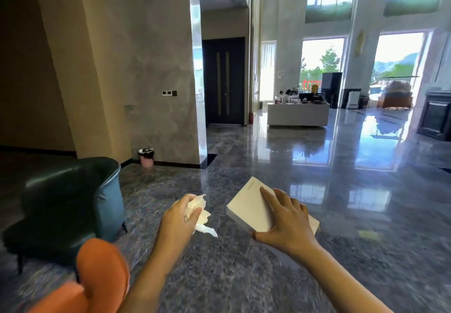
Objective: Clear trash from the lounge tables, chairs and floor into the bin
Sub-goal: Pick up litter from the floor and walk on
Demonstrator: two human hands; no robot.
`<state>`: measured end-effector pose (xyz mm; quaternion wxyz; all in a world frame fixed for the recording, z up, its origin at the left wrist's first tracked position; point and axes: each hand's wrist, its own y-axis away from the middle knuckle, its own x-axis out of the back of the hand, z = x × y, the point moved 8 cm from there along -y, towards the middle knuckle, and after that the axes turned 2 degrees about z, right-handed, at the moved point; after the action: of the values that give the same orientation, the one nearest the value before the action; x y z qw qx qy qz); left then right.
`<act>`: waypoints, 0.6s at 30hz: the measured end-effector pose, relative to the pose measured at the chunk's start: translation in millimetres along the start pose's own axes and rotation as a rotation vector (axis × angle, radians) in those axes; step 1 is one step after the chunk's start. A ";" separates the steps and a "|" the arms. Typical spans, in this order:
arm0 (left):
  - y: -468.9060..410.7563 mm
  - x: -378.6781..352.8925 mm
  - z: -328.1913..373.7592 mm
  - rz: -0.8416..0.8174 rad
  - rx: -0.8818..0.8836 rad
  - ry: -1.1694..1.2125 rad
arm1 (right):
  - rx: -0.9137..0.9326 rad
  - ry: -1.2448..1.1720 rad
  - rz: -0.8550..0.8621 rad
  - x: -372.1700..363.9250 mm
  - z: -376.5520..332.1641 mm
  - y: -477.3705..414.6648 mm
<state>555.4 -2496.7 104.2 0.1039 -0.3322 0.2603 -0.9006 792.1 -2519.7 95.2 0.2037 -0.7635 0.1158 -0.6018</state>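
My left hand (181, 216) grips a bunch of crumpled white tissue (200, 215), which sticks out to the right of my fingers. My right hand (284, 217) holds a flat cream box (251, 205), fingers spread over its top and thumb under its near edge. Both hands are raised in front of me above the floor. A small pink bin (146, 158) with a dark liner stands on the floor against the base of the marble pillar, ahead and to the left.
A dark green armchair (70, 200) stands at the left, and an orange chair (100, 273) is at the lower left. The marble pillar (146, 68) rises behind the bin. Polished stone floor (268, 166) stretches ahead to a white counter (298, 113) and a dark door (224, 80).
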 end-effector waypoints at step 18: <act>-517.4 -175.1 -307.3 0.122 0.159 -0.062 | 0.211 -0.065 -0.060 -308.1 42.6 -616.0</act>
<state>480.2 -1874.7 89.3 0.1926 -0.3342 0.2045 -0.8997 714.4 -1834.0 95.8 0.2685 -0.7602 0.0221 -0.5912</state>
